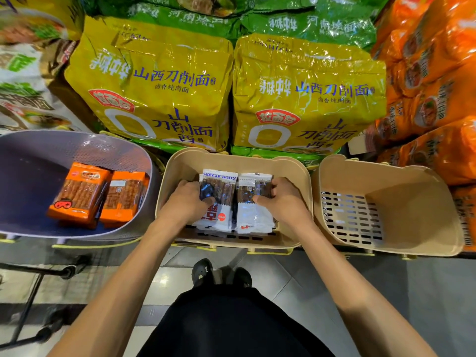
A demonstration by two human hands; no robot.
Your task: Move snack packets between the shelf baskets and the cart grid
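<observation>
1. Two bare forearms are stretched over a glossy tiled floor, near a black metal cart frame.
2. The left hand is curled round one stack of white crinkled snack packets. The right hand is clamped on the neighbouring stack, with thumbs on top.
3. Both stacks are held inside a slotted beige plastic basket.
4. Orange film packets are laid in a perforated grey oval basket.
5. Shiny yellow noodle bags are stacked behind.

Two stacks white snack packets side by side, middle beige basket; orange packets, perhaps stacked, grey basket.
</observation>
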